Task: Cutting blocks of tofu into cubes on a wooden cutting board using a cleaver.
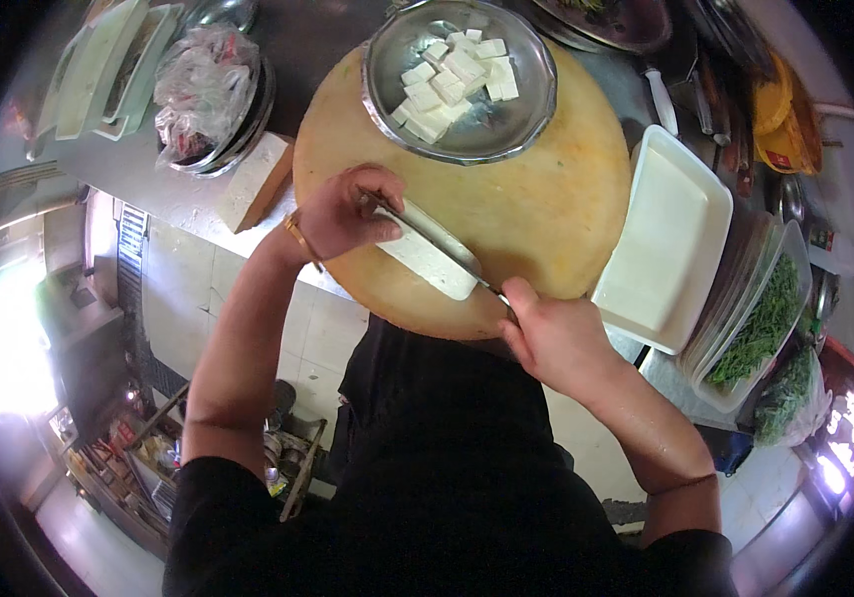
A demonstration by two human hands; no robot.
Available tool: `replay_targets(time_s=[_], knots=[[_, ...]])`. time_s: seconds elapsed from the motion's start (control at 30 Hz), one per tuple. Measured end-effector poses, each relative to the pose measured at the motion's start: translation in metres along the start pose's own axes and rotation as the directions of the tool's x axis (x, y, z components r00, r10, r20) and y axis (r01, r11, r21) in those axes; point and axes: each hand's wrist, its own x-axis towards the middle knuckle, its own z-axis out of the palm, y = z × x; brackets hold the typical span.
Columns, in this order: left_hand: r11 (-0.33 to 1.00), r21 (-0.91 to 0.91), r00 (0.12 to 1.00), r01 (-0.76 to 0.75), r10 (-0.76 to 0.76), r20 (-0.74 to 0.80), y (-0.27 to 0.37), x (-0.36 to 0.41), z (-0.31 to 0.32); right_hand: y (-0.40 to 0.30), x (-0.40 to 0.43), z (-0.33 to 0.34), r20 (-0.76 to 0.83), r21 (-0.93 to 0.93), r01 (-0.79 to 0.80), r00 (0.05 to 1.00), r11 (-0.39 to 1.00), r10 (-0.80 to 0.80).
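My right hand (pixel 557 339) grips the handle of a kitchen knife (pixel 438 242) at the near right edge of a round chopping board (pixel 546 201). The blade runs up and left along a long white block of tofu (pixel 427 261). At its far end my left hand (pixel 356 209) has its fingers and thumb at the blade's tip and the tofu; whether they pinch the blade is unclear. Behind them, a metal bowl (pixel 471 145) on the board holds several white tofu cubes (pixel 448 86).
Right of the board lies a white plastic tray (pixel 665 231), beside stacked clear containers with green leaves (pixel 759 328). A wooden-looking block (pixel 255 183) and metal plates under a plastic bag (pixel 207 89) stand on the left. A white-handled utensil (pixel 662 101) lies at the back right.
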Motion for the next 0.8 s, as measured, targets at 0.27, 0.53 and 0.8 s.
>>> replay_targets(time_s=[0.27, 0.53, 0.8], knots=[[0.932, 0.336, 0.963, -0.133, 0.042, 0.265, -0.002, 0.012, -0.008, 0.02, -0.027, 0.02, -0.222, 0.081, 0.161, 0.965, 0.984, -0.14], [0.999, -0.014, 0.982, 0.036, -0.038, -0.183, -0.014, -0.035, 0.001, 0.003, -0.042, 0.006, -0.309, 0.136, 0.165, 0.944, 0.977, -0.116], [0.872, 0.488, 0.905, -0.044, 0.242, -0.349, 0.002, -0.057, 0.035, -0.008, -0.029, 0.001, -0.125, 0.073, 0.089, 0.989, 0.993, -0.079]])
